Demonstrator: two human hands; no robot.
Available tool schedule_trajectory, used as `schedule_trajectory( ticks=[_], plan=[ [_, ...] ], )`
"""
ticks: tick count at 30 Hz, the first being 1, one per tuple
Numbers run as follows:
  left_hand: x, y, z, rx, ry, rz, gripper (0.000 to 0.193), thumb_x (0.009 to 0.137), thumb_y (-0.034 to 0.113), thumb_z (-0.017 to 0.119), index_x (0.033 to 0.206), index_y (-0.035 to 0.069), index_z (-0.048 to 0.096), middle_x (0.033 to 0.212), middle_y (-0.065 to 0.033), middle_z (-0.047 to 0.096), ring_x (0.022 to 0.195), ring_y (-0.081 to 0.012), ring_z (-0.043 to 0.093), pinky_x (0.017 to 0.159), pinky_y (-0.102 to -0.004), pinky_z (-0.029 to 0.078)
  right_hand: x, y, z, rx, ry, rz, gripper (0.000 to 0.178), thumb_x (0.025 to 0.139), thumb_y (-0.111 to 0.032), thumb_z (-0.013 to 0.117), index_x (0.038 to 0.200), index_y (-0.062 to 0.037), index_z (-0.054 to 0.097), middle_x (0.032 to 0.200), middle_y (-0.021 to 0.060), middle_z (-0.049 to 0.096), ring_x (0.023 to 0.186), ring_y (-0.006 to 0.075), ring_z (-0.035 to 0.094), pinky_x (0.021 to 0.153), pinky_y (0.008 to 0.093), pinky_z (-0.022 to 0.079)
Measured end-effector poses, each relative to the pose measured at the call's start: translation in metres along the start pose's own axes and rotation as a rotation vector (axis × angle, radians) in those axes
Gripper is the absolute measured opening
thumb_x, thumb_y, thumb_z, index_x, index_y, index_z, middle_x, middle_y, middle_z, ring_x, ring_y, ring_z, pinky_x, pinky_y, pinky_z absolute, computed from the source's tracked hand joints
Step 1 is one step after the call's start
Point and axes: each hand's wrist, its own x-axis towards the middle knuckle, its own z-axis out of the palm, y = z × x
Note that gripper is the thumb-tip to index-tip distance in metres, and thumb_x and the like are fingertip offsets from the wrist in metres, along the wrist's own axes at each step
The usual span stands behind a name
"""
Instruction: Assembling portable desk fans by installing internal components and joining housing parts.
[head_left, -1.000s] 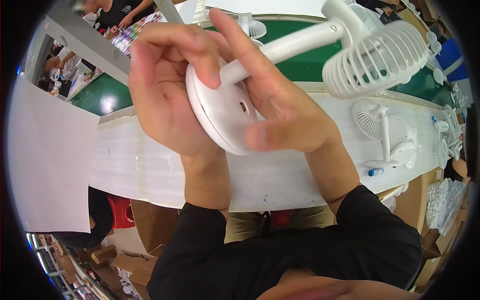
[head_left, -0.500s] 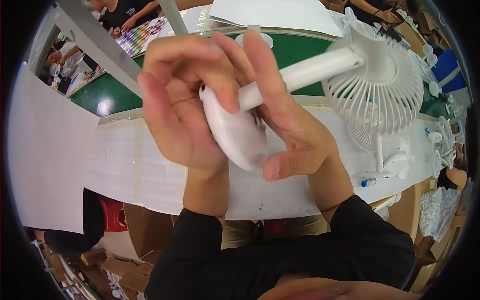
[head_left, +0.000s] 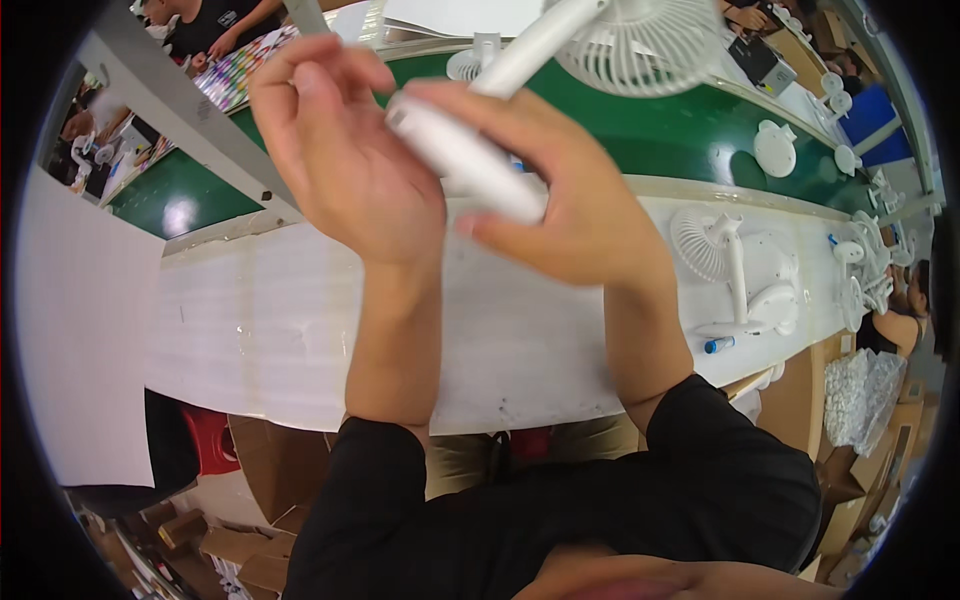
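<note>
A white desk fan [head_left: 465,160] is held up tilted over the bench. Its round base lies nearest me, the stem slants away to the upper right, and the ribbed cage is cut off by the top edge. My right hand [head_left: 575,190] grips the base, thumb on the near side and fingers along the far side. Beside the base's left end is my left hand [head_left: 350,165], palm turned toward it with fingers loosely bent and not wrapped round it; whether the palm touches the base cannot be made out.
On the white bench [head_left: 270,330] at right stand another white fan [head_left: 738,270] and a blue-capped marker [head_left: 719,345]. Beyond runs a green conveyor belt [head_left: 690,130] carrying white fan parts [head_left: 775,148]. A grey post [head_left: 180,100] rises at left; co-workers sit across the belt.
The fan has moved up and away to the left, its cage now partly out of the picture. My left hand has loosened from the base; the right keeps hold.
</note>
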Motion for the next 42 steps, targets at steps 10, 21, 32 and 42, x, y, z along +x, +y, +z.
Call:
schedule_trajectory(
  ticks=[10,21,32,42],
  plan=[
    [0.023,0.005,-0.032,-0.036,-0.258,-0.274,0.015,0.092,0.005,0.051,0.102,-0.001,0.061,0.079,-0.0073,0.057,0.075,-0.0133,0.051,0.075,-0.0243,0.040,-0.032,0.139,-0.062,-0.212,0.686,0.511,0.054,0.077,0.003,0.067,0.130,-0.0020,0.057,0.117,0.0198,0.065,0.106,0.0332,0.063,0.095,0.0382,0.050],
    [0.020,0.004,-0.024,0.283,-0.278,-0.380,0.013,0.089,0.005,0.053,0.093,0.001,0.066,0.070,-0.0021,0.053,0.067,-0.0104,0.048,0.069,-0.0208,0.038,-0.021,0.177,-0.014,-0.863,0.649,0.382,0.062,0.071,0.007,0.060,0.131,-0.0070,0.057,0.128,0.0234,0.055,0.121,0.0396,0.051,0.104,0.0448,0.042],
    [0.010,-0.035,-0.033,0.675,-0.552,-0.577,0.016,0.085,0.007,0.060,0.099,0.004,0.066,0.080,-0.0059,0.062,0.073,-0.0125,0.056,0.067,-0.0237,0.043,-0.014,0.181,-0.004,-0.382,0.483,0.493,0.020,0.086,-0.004,0.060,0.105,-0.0026,0.065,0.091,0.0102,0.070,0.078,0.0256,0.063,0.072,0.0338,0.051],
    [-0.021,-0.065,-0.032,1.090,-0.785,-0.441,0.063,0.083,0.025,0.070,0.137,0.004,0.046,0.130,-0.0235,0.045,0.107,-0.0319,0.054,0.091,-0.0374,0.047,0.004,0.114,-0.007,-0.081,0.711,0.470,0.010,0.087,-0.006,0.061,0.094,-0.0008,0.066,0.081,0.0064,0.065,0.069,0.0150,0.056,0.064,0.0270,0.048]
  ],
)
